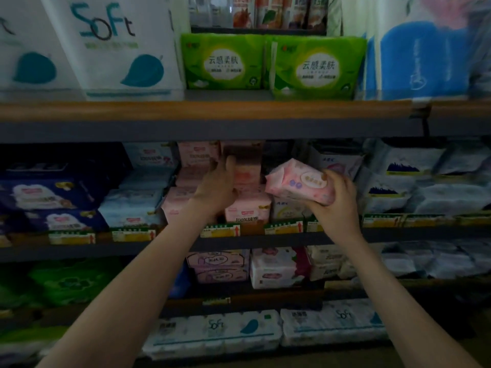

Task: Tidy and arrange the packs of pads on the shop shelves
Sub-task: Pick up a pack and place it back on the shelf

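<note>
Head view, and you're at the middle shelf (398, 232): dark blue packs (53, 197) out at 9 o'clock, then your left hand (220, 181), fingers stretched flat against the pink stack (247, 205) near centre, gripping nothing. Just at its 3 o'clock, your right hand (337, 193) is wrapped round one end of a loose pink pack (300, 183), held tilted in front of the shelf, clear of the row. Careful: that stack looks tall and soft, so a hard shove could tip packs off the front edge, and your one-ended grip could let the slick wrapper slide out.
</note>
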A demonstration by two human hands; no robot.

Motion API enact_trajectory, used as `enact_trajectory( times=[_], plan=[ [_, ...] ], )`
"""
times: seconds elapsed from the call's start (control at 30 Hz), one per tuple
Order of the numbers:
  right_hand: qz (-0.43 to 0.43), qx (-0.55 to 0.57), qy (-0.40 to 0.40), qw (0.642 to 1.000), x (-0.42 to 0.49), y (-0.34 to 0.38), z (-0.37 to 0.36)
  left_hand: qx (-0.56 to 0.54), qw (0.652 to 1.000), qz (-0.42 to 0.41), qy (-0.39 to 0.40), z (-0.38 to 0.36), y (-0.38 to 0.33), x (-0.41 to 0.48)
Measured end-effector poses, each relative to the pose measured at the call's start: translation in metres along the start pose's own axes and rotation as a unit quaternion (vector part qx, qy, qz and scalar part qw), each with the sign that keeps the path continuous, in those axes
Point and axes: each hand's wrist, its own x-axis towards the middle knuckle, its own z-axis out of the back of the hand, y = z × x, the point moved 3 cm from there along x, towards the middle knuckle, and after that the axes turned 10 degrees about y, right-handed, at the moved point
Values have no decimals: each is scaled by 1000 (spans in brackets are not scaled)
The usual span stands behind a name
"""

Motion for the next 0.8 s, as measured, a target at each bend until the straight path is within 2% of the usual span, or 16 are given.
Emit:
enact_trajectory(
  times=[0.13, 0.27, 0.43, 0.57, 0.7, 0.8],
  plan=[
    [-45, 72, 5, 996, 9, 2, 3, -3, 1000, -18, -4, 3, 5, 4],
    [-89, 95, 35, 991, 12, 8, 0, -71, 996, -7, 49, -4, 10, 3],
    [-112, 178, 38, 977, 10, 12, -6, -22, 999, 16, 42, 4, 15, 5],
    [-125, 211, 24, 969, 5, 20, -12, -90, 995, -22, 46, 4, 17, 11],
    [-133, 209, -5, 969, 0, 22, -12, -116, 992, -45, -33, 7, 16, 9],
    [-145, 231, -47, 961, -4, 22, -11, -142, 986, -20, -86, 8, 22, -4]
  ],
)
